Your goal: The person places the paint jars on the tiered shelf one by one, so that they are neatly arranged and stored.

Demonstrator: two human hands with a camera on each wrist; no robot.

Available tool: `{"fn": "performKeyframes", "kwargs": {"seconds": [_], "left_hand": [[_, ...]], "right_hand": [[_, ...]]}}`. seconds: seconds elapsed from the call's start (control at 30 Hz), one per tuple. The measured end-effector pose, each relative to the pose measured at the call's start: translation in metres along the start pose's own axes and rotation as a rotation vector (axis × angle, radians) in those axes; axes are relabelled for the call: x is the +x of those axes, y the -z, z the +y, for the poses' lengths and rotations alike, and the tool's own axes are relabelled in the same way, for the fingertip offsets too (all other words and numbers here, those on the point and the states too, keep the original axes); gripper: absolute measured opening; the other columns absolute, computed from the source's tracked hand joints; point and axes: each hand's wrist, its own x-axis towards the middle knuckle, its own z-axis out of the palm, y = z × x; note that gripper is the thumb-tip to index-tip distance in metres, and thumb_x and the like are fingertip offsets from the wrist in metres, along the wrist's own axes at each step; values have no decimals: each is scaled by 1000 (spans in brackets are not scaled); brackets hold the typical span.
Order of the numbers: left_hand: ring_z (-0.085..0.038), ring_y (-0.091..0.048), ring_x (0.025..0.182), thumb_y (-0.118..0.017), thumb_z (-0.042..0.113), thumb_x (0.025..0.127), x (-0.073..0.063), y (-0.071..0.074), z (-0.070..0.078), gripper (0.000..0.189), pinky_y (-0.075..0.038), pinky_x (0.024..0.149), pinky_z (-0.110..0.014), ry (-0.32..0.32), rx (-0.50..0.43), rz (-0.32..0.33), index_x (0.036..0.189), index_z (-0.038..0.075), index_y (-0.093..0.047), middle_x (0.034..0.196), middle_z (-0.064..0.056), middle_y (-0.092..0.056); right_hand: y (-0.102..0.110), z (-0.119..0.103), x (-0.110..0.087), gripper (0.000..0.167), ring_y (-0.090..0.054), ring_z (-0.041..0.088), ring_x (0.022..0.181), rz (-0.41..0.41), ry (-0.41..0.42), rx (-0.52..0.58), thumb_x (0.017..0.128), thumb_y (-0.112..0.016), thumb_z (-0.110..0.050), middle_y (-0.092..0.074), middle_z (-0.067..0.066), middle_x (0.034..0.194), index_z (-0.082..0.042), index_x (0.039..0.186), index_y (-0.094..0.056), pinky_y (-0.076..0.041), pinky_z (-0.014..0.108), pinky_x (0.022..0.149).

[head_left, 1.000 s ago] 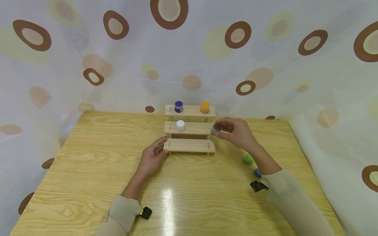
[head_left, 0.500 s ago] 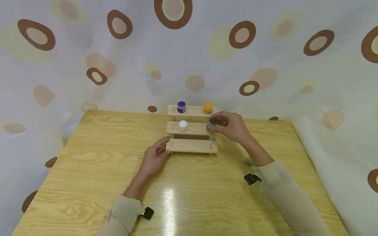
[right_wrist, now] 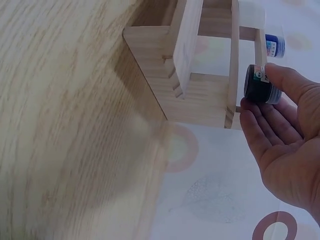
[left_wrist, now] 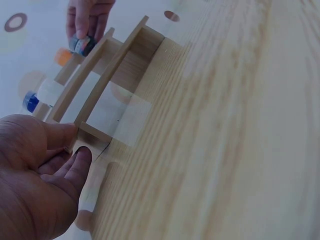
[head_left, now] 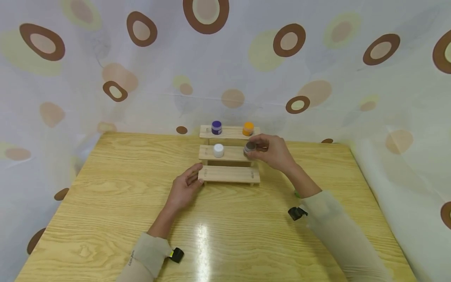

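A three-tier wooden display rack stands at the table's back. My left hand grips the left end of its lowest tier; in the left wrist view, the left hand's fingers meet the rack's side. My right hand pinches a small dark-lidded paint jar at the right end of the middle tier. In the right wrist view, the thumb lies on one side of this jar and fingers on the other. Whether its base touches the board cannot be told. A white jar sits on the same tier's left.
On the top tier stand a purple-blue jar at left and an orange jar at right. A green jar shows partly behind my right forearm. A patterned cloth hangs behind the wooden table.
My right hand has carried the dark-lidded jar left from beside the rack onto or just over the middle tier's right end. A blue jar is now hidden by my right sleeve. The left hand stays put.
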Motion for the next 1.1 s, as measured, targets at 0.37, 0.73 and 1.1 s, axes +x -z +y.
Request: {"fn": "performKeyframes", "kwargs": {"seconds": [0.37, 0.73, 1.1], "left_hand": [[-33, -50, 146, -64, 2, 105, 0, -1, -1, 57, -53, 109, -29, -9, -9, -1, 159, 10, -48, 162, -13, -48], [-33, -51, 145, -63, 0, 105, 2, -1, -1, 55, -55, 107, -27, -12, -37, -4, 158, 8, -49, 163, -9, -47], [-33, -50, 146, -63, 0, 105, 1, 0, 0, 56, -54, 108, -28, -10, -8, -5, 158, 9, -48, 163, -11, -48]], "right_hand": [[-9, 3, -3, 41, -71, 31, 117, 19, -5, -6, 93, -85, -15, -73, 13, 123, -4, 130, -71, -61, 44, 102], [-14, 8, -6, 46, -70, 35, 121, 60, 9, 10, 93, -84, -13, -72, 16, 127, -2, 134, -68, -59, 42, 106], [-8, 18, -26, 50, -66, 34, 127, 92, 33, 137, 94, -83, -11, -68, 18, 134, -1, 140, -65, -55, 41, 111]]}}
